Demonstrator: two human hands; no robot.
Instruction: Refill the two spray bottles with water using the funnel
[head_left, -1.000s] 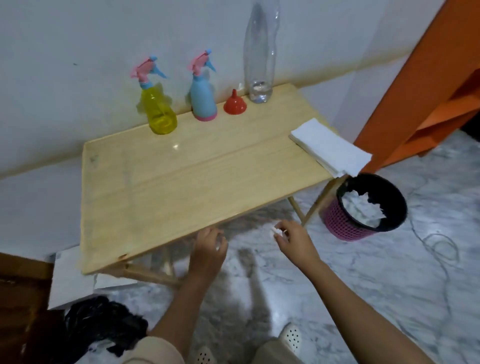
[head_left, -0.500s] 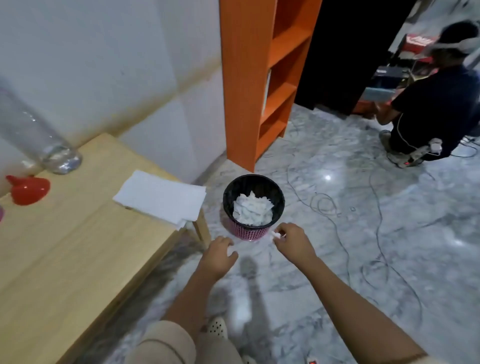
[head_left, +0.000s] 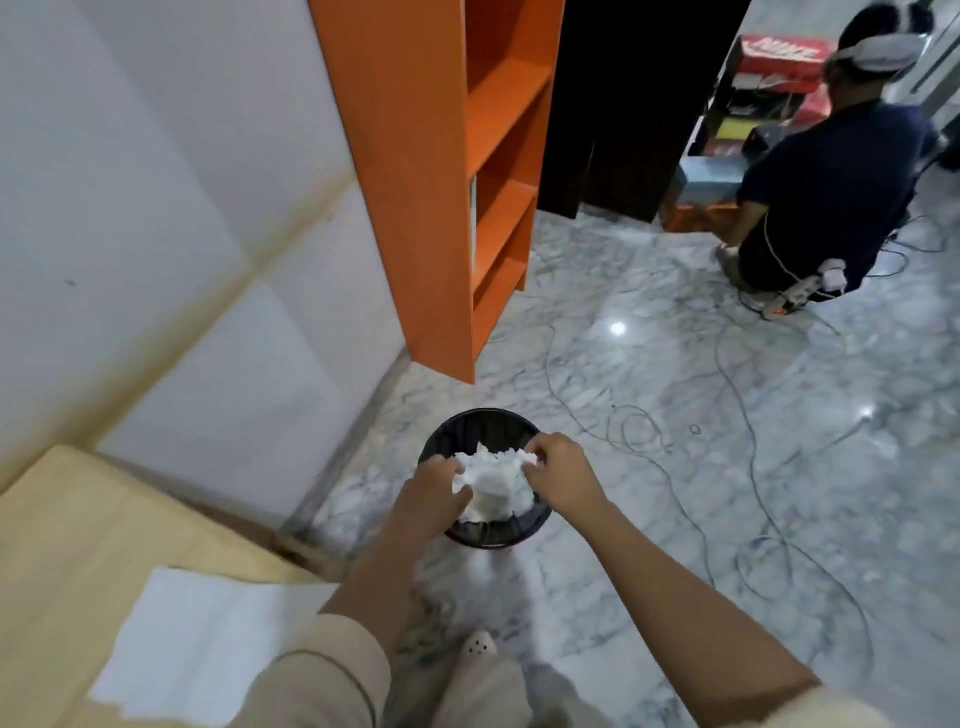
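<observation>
Neither spray bottle, the funnel nor the water bottle is in view. Both my hands hover over a black waste bin (head_left: 470, 422) on the floor, which is full of crumpled white tissue (head_left: 496, 486). My left hand (head_left: 432, 496) has its fingers curled down into the tissue at the bin's left rim; whether it grips any is hidden. My right hand (head_left: 560, 474) pinches a small white tissue scrap at the bin's right side.
The wooden table's (head_left: 78, 519) corner lies at lower left with a stack of white paper towels (head_left: 208, 639) on it. An orange shelf (head_left: 415, 182) stands behind the bin. Cables (head_left: 727, 395) trail across the marble floor. Another person (head_left: 831, 171) crouches at far right.
My view has swung right from the table to the bin. Both hands moved forward from in front of the bin to over its tissue.
</observation>
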